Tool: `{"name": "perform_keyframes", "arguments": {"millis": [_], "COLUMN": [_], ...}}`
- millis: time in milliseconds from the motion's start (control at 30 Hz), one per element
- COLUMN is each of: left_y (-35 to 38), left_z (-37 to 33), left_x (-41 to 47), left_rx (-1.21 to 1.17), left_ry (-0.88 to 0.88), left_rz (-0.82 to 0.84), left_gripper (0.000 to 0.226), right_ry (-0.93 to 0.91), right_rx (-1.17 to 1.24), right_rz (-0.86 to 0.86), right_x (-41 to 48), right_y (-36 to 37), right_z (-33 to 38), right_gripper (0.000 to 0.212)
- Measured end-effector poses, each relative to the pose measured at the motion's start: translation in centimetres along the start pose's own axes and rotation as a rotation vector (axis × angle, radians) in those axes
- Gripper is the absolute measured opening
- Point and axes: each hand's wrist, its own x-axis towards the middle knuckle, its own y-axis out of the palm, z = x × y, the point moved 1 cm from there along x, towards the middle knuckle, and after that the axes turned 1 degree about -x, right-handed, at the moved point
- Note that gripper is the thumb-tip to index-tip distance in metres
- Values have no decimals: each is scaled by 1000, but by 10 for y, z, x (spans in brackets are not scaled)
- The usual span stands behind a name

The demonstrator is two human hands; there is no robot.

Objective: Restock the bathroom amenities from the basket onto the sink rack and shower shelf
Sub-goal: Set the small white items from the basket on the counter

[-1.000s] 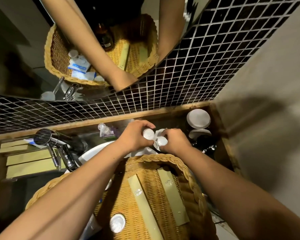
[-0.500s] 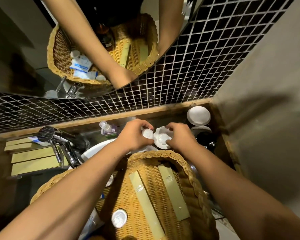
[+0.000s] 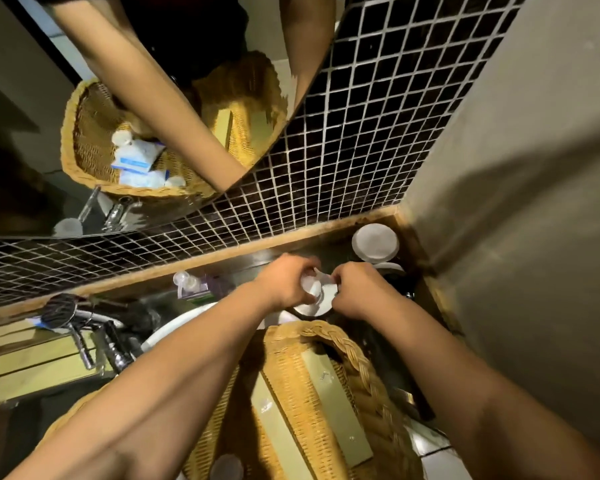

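Both hands meet just past the basket (image 3: pixel 361 368) rim: your left hand (image 3: pixel 284 282) curls round a small white bottle (image 3: pixel 308 285), while your right hand (image 3: pixel 357 289) pinches the white dish (image 3: pixel 321 305) under it, probably steadying it so the bottle seats upright between your palms.

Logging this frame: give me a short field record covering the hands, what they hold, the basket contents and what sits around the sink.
left hand: grips a small white bottle over the white dish
right hand: fingers curled against the same white items; exact grip blurred
basket: wicker, nearest the camera, holds two long green boxes
left of faucet: stacked green boxes
corner: round white lid by the wall
stage: basket not yet emptied
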Motion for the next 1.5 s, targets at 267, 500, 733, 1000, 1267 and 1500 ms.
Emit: {"name": "perform_keyframes", "arguments": {"millis": [267,500,733,1000,1267,1500], "left_y": [9,1,4,12,-12,-61], "left_z": [6,5,0,0,7,14], "left_x": [17,11,14,15,-9,-141], "left_rx": [119,268,288,303,77,-232], "left_ry": [172,278,250,268,150,70], "left_rz": [152,205,210,192,86,-309], "left_gripper": [53,38,26,29,43,27], "right_ry": [-59,-95,-128,-163,-136,-232], "right_rx": [76,98,149,253,468,369], "right_rz": [-75,-155,-205,-355,-303,-307], "right_x": [5,10,10,5,-13,-54], "right_y": [4,-4,-4,-6,-9,-9], "right_z": [-8,-5,0,3,4,32], "right_gripper": [46,52,37,25,21,22]}}
